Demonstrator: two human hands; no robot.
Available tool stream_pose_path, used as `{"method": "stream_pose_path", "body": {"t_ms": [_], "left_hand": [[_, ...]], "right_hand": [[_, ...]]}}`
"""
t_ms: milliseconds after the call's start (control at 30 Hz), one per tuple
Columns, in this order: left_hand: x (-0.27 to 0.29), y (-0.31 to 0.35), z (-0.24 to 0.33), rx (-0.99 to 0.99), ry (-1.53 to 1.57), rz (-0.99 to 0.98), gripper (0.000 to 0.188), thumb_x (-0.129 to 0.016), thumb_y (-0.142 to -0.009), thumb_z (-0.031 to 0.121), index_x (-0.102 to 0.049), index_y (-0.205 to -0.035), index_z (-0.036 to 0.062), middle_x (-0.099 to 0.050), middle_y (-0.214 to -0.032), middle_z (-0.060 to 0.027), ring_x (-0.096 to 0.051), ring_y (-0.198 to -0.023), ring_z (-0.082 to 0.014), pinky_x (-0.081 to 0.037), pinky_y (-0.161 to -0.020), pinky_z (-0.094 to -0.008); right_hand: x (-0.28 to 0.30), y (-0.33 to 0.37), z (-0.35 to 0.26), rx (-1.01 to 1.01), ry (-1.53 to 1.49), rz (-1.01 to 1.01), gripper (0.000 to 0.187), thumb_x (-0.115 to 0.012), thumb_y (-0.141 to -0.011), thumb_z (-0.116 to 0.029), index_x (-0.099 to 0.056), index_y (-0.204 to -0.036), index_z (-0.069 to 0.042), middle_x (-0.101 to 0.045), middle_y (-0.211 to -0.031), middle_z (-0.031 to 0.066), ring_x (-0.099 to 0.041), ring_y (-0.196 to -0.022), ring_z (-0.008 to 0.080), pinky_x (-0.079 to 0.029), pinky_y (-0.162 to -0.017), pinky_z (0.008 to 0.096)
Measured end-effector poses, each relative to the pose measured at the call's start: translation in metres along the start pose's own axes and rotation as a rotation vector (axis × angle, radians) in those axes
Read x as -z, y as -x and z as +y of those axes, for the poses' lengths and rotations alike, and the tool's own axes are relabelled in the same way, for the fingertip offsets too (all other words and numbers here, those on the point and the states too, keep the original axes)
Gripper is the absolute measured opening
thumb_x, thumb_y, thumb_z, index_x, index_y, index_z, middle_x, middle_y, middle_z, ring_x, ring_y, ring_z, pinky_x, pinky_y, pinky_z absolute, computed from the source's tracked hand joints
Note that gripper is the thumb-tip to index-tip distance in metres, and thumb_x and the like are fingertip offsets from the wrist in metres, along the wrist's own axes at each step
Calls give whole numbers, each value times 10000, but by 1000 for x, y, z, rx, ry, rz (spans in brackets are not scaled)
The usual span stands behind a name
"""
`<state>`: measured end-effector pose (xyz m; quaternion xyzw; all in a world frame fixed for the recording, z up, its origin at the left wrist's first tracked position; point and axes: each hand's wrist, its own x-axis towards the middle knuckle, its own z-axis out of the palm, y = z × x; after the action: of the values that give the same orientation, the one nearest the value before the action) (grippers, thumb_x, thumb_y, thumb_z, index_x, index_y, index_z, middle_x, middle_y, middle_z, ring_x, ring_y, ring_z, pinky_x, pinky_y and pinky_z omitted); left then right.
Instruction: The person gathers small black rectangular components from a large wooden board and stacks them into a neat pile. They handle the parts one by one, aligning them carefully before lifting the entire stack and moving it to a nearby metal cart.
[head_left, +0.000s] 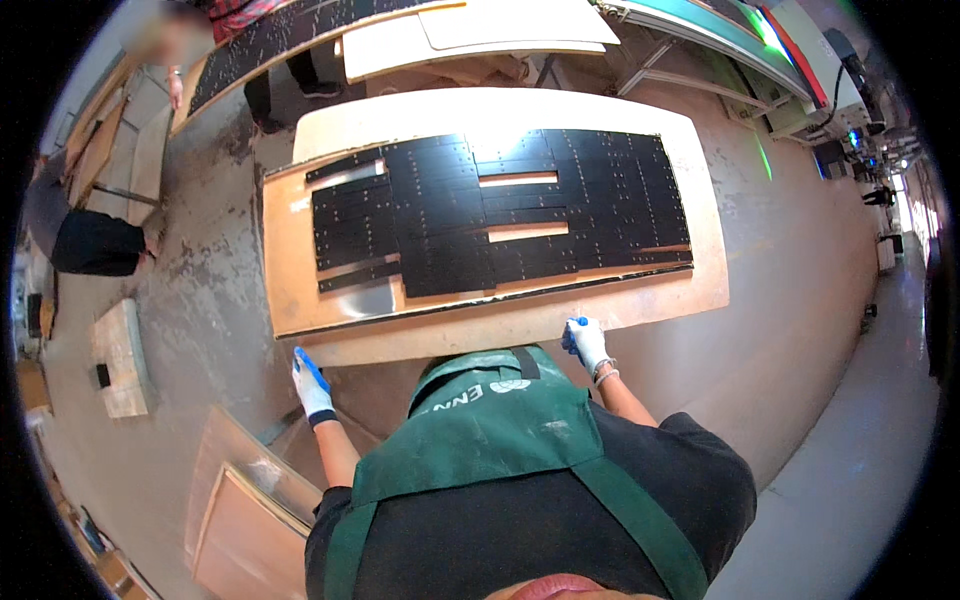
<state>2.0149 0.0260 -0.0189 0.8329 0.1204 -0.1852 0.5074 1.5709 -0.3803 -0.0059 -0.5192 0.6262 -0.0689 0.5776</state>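
Observation:
Before me lies a pale, round-cornered board [712, 240], with a wooden-edged panel [290, 270] on top. Flat black pieces dotted with small bright spots form a sheet [440, 215] on the panel. Several gaps in the sheet show the surface below. My left hand [312, 386], in a white and blue glove, is at the near left edge, fingers stretched out and holding nothing visible. My gloved right hand [587, 341] is closed at the near edge, right of centre. Whatever its curled fingers may hold is hidden.
Ahead stands another table with a dotted black sheet [270, 60] and pale boards [480, 30]. A person's arm [176, 85] reaches beside it. Another person [95, 240] is at left. A framed panel [245, 540] leans at lower left. Machinery [740, 60] stands at upper right.

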Motion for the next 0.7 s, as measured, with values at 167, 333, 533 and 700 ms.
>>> {"method": "stream_pose_path", "body": {"t_ms": [167,333,533,700], "left_hand": [[10,-7,-16,-5,140,-137,686,-520,-1052,499,-430,-1514,0,-534,-1459,-123,-516,-1290,-241,-380,-1111,-382],[10,-15,-39,-63,205,-138,642,-500,-1068,458,-410,-1528,20,-505,-1480,-119,-512,-1314,-248,-402,-1116,-392],[6,-25,-47,-69,155,-118,617,-481,-1067,475,-454,-1497,33,-556,-1400,-111,-553,-1229,-236,-436,-1060,-382],[8,-24,-46,-69,161,-91,647,-473,-1062,497,-446,-1498,19,-562,-1388,-124,-565,-1194,-240,-447,-1033,-372]], "right_hand": [[-12,2,10,114,294,276,378,-606,-902,-375,-705,-675,-90,-702,-643,97,-699,-630,261,-547,-693,414],[-6,4,0,62,264,243,377,-613,-908,-399,-722,-712,-96,-712,-667,108,-710,-656,276,-552,-699,422],[-3,10,-3,61,296,226,360,-628,-906,-384,-718,-712,-94,-703,-650,97,-706,-631,252,-555,-679,409],[-8,8,-7,12,192,184,349,-632,-907,-376,-708,-702,-104,-704,-651,85,-705,-613,226,-565,-677,401]]}}
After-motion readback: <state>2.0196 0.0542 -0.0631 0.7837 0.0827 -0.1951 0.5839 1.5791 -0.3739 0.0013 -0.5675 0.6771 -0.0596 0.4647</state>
